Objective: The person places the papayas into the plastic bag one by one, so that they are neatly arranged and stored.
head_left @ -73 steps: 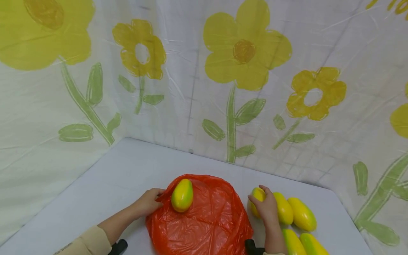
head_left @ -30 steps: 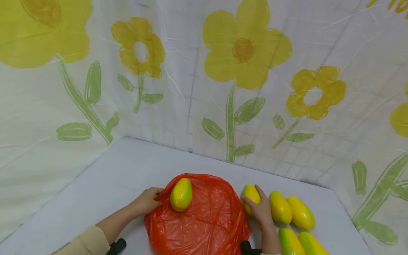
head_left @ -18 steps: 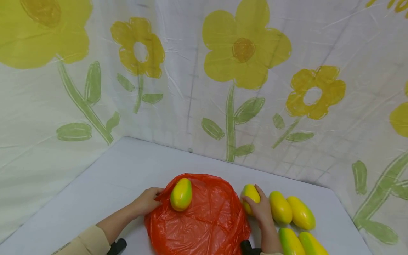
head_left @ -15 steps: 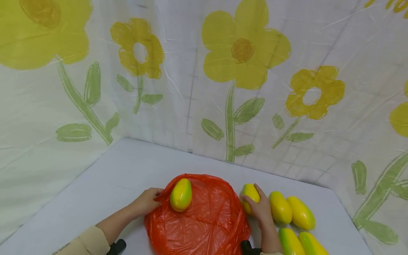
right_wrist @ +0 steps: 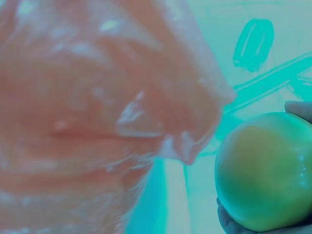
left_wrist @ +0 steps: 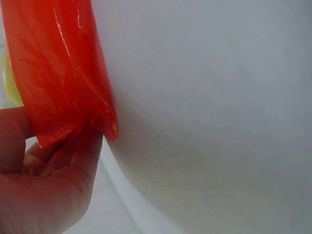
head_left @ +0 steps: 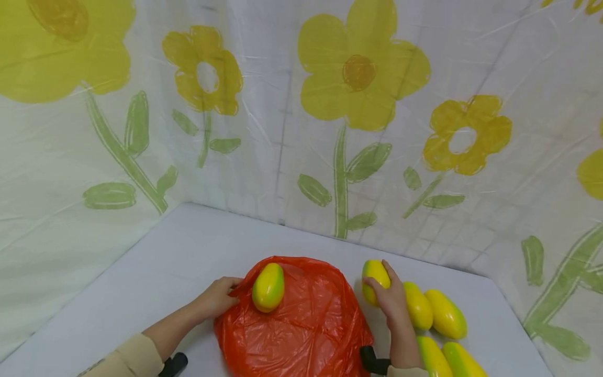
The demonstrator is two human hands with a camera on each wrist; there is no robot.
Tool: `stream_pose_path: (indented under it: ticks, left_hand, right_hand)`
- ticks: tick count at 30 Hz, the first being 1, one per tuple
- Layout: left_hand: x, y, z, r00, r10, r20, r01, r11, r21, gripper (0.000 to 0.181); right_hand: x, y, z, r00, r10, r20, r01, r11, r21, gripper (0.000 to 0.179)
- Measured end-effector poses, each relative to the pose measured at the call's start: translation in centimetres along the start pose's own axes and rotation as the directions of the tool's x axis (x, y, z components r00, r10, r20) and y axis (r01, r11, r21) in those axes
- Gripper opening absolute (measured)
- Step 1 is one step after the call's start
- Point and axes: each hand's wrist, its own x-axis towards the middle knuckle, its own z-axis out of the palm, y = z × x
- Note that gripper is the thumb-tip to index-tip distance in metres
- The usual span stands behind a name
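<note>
A red plastic bag (head_left: 301,324) lies spread on the table in the head view, with one yellow-green mango (head_left: 268,288) at its far left part. My left hand (head_left: 218,299) pinches the left edge of the bag; the left wrist view shows the gathered film (left_wrist: 63,87) between thumb and fingers. Right of the bag, my right hand (head_left: 394,298) grips another mango (head_left: 376,273), thumb on its near side and fingers round its far right. The right wrist view shows that mango's rounded end (right_wrist: 263,170) beside the bag's crumpled side (right_wrist: 107,107).
Several more mangoes stand right of my right hand: two in a far row (head_left: 445,314) and two nearer (head_left: 464,360), partly cut off by the frame. The white table (head_left: 221,235) ends at a flower-printed curtain (head_left: 264,173) behind and to the left.
My right hand first brought its mango left towards the bag, then in the last half second moved it away from me and slightly right. My left hand and the bag's mango stay put.
</note>
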Motion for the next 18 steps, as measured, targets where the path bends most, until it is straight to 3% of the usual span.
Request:
stream_pose_path:
  ticks: [9,18]
  left_hand:
    - [0.0,0.0,0.0,1.0,0.005,-0.005,-0.005,1.0,0.001,0.043]
    - [-0.1,-0.1,0.1,1.0,0.005,-0.003,-0.005,0.999,-0.035,0.042]
  right_hand:
    - [-0.1,-1.1,0.2,1.0,-0.008,0.003,0.008,1.0,0.028,0.075]
    - [-0.1,-2.1,2.2,0.999,-0.031,0.019,0.029,0.996,0.079,0.073]
